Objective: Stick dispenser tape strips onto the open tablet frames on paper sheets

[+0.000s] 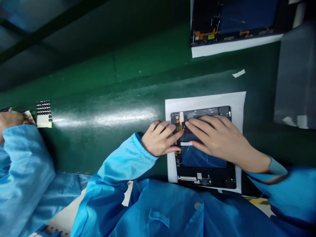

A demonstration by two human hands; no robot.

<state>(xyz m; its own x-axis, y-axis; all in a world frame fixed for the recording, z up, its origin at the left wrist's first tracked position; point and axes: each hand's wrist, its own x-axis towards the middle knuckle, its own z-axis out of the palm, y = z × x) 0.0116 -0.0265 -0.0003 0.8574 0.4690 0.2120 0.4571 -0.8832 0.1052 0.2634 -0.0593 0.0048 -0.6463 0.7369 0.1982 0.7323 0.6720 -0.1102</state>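
Note:
An opened tablet (204, 164) lies back-up on a white sheet (237, 102), showing a blue battery, black frame and orange flex cables. My left hand (160, 138) rests at the tablet's left edge, fingers curled and fingertips pressed onto a small orange part near the upper left corner. My right hand (217, 136) lies flat across the tablet's upper half, fingers stretched out and pointing left, tips meeting those of the left hand. Neither hand holds anything I can see.
A second opened tablet (234, 19) on a white sheet sits at the back right. A small sheet of black round pads (43, 113) lies at the left, next to another person's hand and blue sleeve (22, 154). A grey box (296, 75) stands at the right. The surface is green.

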